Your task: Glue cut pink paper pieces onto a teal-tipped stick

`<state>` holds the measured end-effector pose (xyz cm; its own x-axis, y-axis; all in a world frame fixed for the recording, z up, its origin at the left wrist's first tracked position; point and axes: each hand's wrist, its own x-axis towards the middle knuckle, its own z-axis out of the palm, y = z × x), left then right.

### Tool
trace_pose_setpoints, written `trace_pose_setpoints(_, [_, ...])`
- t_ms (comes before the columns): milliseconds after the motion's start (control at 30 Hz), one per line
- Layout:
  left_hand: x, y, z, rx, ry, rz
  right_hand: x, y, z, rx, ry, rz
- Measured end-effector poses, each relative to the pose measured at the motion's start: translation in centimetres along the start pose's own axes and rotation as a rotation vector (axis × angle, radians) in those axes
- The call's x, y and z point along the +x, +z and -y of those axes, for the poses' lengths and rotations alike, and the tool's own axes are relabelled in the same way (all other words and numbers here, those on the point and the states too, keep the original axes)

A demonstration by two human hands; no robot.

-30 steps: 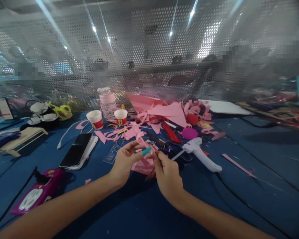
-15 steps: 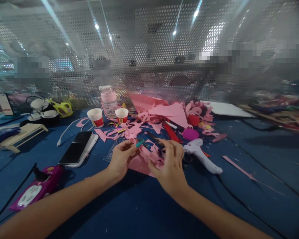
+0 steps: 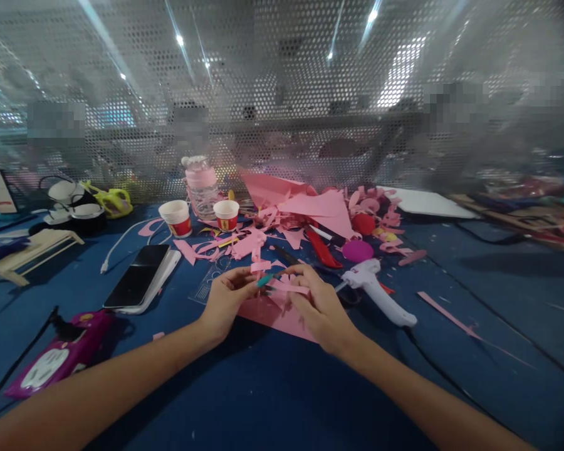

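My left hand (image 3: 225, 302) is closed in a pinch around a small pink paper piece (image 3: 260, 266). A pointed teal piece (image 3: 264, 280) shows at its thumb tip; I cannot make out what it is. My right hand (image 3: 320, 308) pinches a narrow pink paper strip (image 3: 294, 287) between thumb and fingers. Both hands nearly meet above a flat pink paper sheet (image 3: 282, 319) on the blue table. Right of my right hand lies a white glue gun (image 3: 378, 291). Behind the hands are a dark-bladed tool (image 3: 284, 254) and a red one (image 3: 323, 247).
Pink paper scraps (image 3: 249, 243) and larger folded sheets (image 3: 317, 210) pile up behind. Paper cups (image 3: 175, 219) and a bottle (image 3: 200, 185) stand at the back left. A phone (image 3: 138, 275) and a purple power strip (image 3: 59, 354) lie left. The glue gun's cord (image 3: 444, 373) trails right.
My right hand has lowered slightly, its fingers drawn together on the paper strip. The bunched pink paper between the hands now shows as separate strips. The view has shifted a little.
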<state>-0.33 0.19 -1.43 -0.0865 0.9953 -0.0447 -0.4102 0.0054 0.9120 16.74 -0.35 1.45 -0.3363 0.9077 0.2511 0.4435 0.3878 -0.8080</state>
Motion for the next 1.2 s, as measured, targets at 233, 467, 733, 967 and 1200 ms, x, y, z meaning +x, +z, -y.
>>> trace_pose_setpoints(233, [0.0, -0.3, 0.2, 0.039, -0.027, 0.072, 0.4, -0.2, 0.5, 0.29, 0.052, 0.05])
trace_pose_setpoints(467, [-0.3, 0.1, -0.1, 0.078, -0.008, 0.102, 1.2, -0.2, 0.1, 0.262, 0.13, -0.024])
trace_pose_setpoints(733, [-1.0, 0.3, -0.5, 0.134, -0.114, 0.275, 1.7, -0.4, 0.1, 0.659, 0.204, -0.019])
trace_pose_setpoints(967, [-1.1, 0.3, -0.5, 0.171, -0.084, 0.307, 1.6, -0.2, 0.3, 0.76, 0.259, -0.082])
trace_pose_setpoints(1200, [-1.2, 0.5, -0.6, 0.205, -0.083, 0.256, 1.6, 0.0, 0.1, 0.705, 0.206, -0.13])
